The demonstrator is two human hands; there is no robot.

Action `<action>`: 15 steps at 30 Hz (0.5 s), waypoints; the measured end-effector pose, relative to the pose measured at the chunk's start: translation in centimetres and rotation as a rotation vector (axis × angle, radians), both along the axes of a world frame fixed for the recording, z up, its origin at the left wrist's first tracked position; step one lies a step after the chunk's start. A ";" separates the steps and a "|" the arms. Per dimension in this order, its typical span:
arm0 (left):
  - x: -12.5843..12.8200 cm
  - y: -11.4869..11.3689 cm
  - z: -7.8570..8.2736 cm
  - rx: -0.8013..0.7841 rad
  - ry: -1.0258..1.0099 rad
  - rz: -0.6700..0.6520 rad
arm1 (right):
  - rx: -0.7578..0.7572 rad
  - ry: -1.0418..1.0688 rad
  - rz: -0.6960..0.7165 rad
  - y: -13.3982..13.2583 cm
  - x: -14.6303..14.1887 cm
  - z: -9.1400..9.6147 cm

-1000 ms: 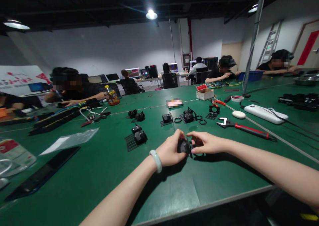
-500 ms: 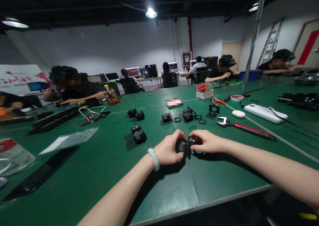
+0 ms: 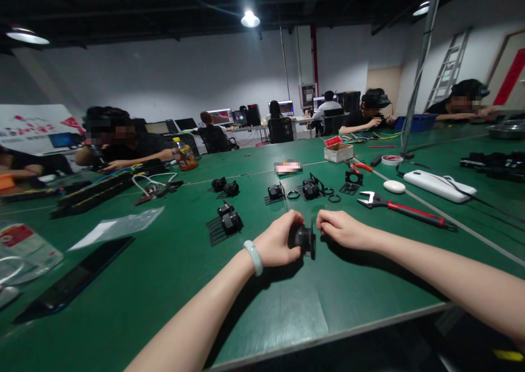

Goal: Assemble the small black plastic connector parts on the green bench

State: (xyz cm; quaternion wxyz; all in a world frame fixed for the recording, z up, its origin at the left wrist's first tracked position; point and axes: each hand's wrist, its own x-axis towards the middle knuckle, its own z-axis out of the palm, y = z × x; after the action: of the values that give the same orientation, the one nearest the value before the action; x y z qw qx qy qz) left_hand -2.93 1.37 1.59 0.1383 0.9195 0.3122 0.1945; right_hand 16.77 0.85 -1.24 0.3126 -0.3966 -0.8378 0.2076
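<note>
Where the black plastic fitting (image 3: 305, 239) sits: low over the green table (image 3: 287, 317), near its front edge, between the two hands.
Left hand (image 3: 276, 246): fingers wrapped round the fitting's round body, thumb over the top; pale bangle (image 3: 253, 256) on the wrist.
Right hand (image 3: 342, 230): fingers curled together, tips just beside the fitting's flat flange; whether they touch it or pinch something small cannot be told.
Handling: likely light, stiff moulded plastic, not slippery; the thin flange looks breakable, so the thick barrel is the safer hold.
Nearby: like fittings on finned plates (image 3: 227, 224) to the left, loose black rings (image 3: 292, 195) beyond, red-handled adjustable wrench (image 3: 404, 210) to the right.
Others: people at work along the table's far side.
</note>
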 end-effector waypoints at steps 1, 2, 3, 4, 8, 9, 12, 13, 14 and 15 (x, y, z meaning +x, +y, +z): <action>0.0 0.0 0.0 -0.001 -0.001 0.003 | 0.012 -0.016 0.000 -0.1 0.0 0.0; 0.0 0.0 0.0 -0.003 -0.001 0.007 | 0.021 -0.028 0.002 -0.1 -0.1 0.1; 0.0 0.0 0.0 -0.006 -0.002 0.011 | 0.030 -0.036 0.005 -0.2 -0.1 0.1; -0.1 -0.1 0.0 -0.010 -0.002 0.015 | 0.038 -0.042 0.010 -0.3 -0.1 0.1; -0.1 -0.1 0.0 -0.034 -0.020 0.019 | 0.036 -0.054 0.013 -0.6 -0.2 0.0; 0.0 -0.2 0.0 -0.042 -0.028 0.017 | 0.030 -0.057 0.009 -0.7 -0.2 0.0; 0.1 -0.2 0.0 -0.071 -0.052 0.006 | 0.018 -0.060 0.004 -0.7 -0.2 0.0; 0.1 -0.3 0.0 -0.078 -0.058 0.006 | 0.012 -0.057 0.009 -0.7 -0.2 -0.1; 0.2 -0.3 0.1 -0.083 -0.064 0.008 | 0.007 -0.053 0.016 -0.7 -0.2 -0.1; 0.2 -0.4 0.1 -0.086 -0.069 0.013 | 0.002 -0.049 0.021 -0.7 -0.2 -0.1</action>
State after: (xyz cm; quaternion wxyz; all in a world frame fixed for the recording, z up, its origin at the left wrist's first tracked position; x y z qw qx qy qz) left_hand -2.73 1.01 1.66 0.1872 0.9035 0.3212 0.2133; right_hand 16.55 0.17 -1.33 0.2899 -0.3925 -0.8496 0.2004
